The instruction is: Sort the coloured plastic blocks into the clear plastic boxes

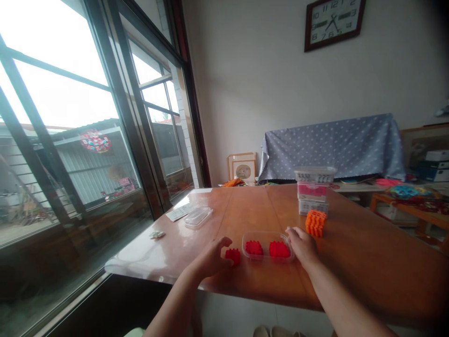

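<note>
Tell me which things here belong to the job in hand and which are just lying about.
Likely the job:
left hand, at a red block
right hand, at the tub
two red blocks inside

Likely lying about:
orange blocks
stacked boxes
cloth
clear lid, perhaps the tub's

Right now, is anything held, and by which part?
I can't be certain. Left hand: at the loose red block, left side. Right hand: at the clear container, right end.

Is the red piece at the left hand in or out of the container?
Out: the red piece is beside the clear container, outside its left wall.
</note>
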`<state>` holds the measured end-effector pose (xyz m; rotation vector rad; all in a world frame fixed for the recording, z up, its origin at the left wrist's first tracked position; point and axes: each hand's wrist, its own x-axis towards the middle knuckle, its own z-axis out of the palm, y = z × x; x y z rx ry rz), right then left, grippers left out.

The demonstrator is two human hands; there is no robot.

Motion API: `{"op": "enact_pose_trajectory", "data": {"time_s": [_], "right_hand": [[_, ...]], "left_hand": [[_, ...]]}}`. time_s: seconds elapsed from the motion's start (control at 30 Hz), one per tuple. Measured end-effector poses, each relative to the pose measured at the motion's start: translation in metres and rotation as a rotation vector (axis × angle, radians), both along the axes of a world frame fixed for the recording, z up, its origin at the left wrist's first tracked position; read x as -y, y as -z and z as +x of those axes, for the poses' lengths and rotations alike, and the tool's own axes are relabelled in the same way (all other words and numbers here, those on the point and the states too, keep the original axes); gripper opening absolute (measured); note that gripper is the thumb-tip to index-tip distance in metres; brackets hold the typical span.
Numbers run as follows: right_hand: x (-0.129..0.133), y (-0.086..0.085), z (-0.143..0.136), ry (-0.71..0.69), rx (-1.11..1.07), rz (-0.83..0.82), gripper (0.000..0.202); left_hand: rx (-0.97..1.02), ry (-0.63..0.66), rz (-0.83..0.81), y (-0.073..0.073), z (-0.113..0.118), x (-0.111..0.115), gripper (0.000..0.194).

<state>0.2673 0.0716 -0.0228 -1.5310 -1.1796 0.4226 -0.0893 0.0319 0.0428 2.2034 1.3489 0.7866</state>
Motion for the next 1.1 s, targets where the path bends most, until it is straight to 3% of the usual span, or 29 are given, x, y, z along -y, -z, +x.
{"op": "enact_pose_trajectory", "data": {"time_s": [0.1,0.3,0.6,0.77,0.9,1.1], "right_hand": [[0.0,0.0,0.0,0.004,-0.008,-0.016,0.046],[-0.001,0.003,0.001,-0.004,0.009,-0.022,0.046],[0.002,0.001,-0.001,-0.01,0.017,0.002,0.047],[0.003,-0.001,-0.002,-0.008,0.046,0.014,0.047],[0.004,-0.003,-0.003,-0.001,0.065,0.007,0.046],[0.005,-0.004,-0.003,-0.015,0.05,-0.002,0.045]], "left_hand": [[-0.032,0.009,0.016,0.005,0.007,0.003,0.057],[-0.08,0.053,0.054,0.002,0.012,0.0,0.035],[-0.014,0.019,0.031,0.004,0.005,-0.003,0.041],[0.084,0.011,0.107,-0.005,0.005,-0.009,0.043],[0.109,0.014,0.163,-0.019,0.019,-0.014,0.042],[0.043,0.067,0.179,-0.033,0.06,-0.015,0.042]]}}
